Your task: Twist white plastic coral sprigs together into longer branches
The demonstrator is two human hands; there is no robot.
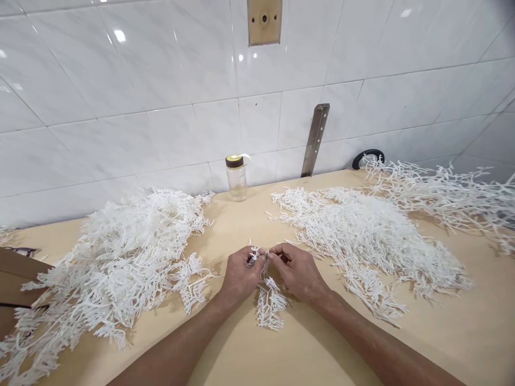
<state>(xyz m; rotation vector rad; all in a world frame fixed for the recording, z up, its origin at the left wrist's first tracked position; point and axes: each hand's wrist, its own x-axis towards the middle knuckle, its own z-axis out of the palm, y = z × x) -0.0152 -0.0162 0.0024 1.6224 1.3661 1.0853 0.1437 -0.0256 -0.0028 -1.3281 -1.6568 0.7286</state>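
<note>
Both hands meet over the middle of the wooden table. My left hand (242, 273) is closed in a pinch on a small white branching sprig (271, 308), which looks like plastic coral or artificial twigs. The sprig hangs down between my wrists, and a bit of it shows above my left fingers. My right hand (295, 271) pinches the same sprig close to my left fingertips. The exact spot held is partly covered by the fingers. A large heap of white branching sprigs (129, 257) lies left of my hands, another heap (370, 230) to the right.
Behind my hands a clear bottle (237, 179) with a black and yellow lid stands near the tiled wall. A steel ruler-like strip (316, 140) leans on the wall. Longer white branches (450, 195) lie at the far right by a black curved object (368, 156). A brown box (20, 279) stands left.
</note>
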